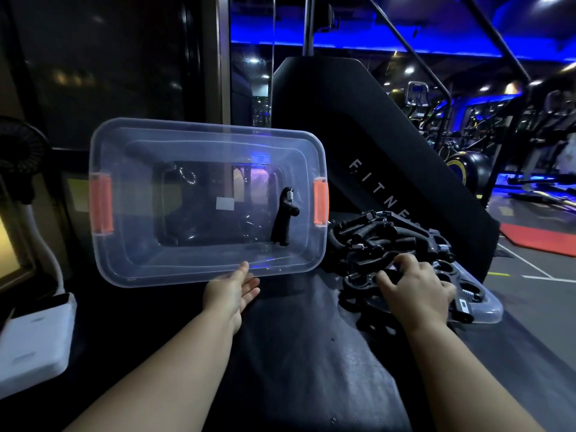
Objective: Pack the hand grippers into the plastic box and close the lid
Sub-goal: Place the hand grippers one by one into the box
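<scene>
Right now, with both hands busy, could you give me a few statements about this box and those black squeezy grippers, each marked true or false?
1. The clear box has one black gripper inside. True.
2. The box is closed. False: it is open, and the lid lies under the pile of grippers.
3. The right hand is on the pile, fingers curled into it. True.
4. The box's latches are blue. False: they are orange.
5. The left hand reaches deep inside the box. False: it touches only the near rim.
</scene>
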